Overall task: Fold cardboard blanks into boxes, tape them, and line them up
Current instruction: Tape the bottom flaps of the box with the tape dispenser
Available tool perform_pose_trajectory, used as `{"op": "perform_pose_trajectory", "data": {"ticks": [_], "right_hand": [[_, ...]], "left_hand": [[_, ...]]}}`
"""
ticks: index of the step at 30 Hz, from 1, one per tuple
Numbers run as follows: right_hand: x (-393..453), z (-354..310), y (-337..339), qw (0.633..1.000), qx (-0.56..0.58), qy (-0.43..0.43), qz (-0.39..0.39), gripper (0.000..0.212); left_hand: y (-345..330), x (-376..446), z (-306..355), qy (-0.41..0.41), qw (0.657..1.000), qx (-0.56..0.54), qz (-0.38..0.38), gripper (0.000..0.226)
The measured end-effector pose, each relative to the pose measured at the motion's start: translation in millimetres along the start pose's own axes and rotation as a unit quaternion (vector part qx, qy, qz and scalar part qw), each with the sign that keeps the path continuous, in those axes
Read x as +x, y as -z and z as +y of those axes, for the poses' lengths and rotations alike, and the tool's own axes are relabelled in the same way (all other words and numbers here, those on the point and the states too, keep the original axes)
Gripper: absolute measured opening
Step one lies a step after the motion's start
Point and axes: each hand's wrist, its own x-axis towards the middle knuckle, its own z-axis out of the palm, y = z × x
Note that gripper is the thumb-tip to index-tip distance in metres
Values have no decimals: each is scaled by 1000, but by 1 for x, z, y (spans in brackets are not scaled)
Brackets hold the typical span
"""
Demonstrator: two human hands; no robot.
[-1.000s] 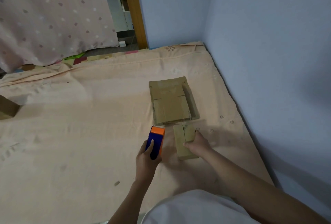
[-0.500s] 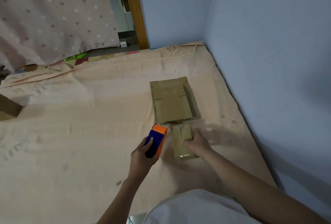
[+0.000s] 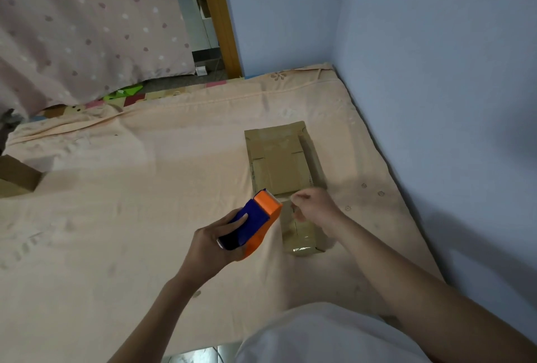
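Note:
My left hand grips a blue and orange tape dispenser, held tilted above the sheet with its cutter end pointing away from me. My right hand hovers just right of the cutter, fingers pinched together as if on the clear tape end; the tape itself is too faint to make out. Below that hand a small folded cardboard box lies on the sheet, shiny tape on its near end. A stack of flat cardboard blanks lies just beyond it.
Everything rests on a peach bed sheet. Blue walls close off the right side and the far corner. Another cardboard box sits at the left edge. A dotted pink curtain hangs at the back left.
My left hand has lifted the tape dispenser and tilted it. My right hand has left the small box's top and risen to the cutter, fingers pinched.

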Motion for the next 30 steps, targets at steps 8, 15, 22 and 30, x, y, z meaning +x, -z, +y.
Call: {"op": "perform_pose_trajectory", "data": {"ticks": [8, 15, 22, 30], "right_hand": [[-8, 1, 3, 924, 288, -164, -189, 29], [-19, 3, 13, 916, 308, -147, -210, 25], [-25, 7, 24, 922, 288, -126, -225, 24], [-21, 13, 31, 913, 300, -124, -248, 34]], "left_hand": [[23, -5, 19, -33, 998, 15, -57, 74], [25, -5, 26, -51, 995, 32, -80, 69], [23, -5, 32, -45, 993, 49, -95, 74], [21, -3, 37, -53, 991, 60, -103, 76]]}}
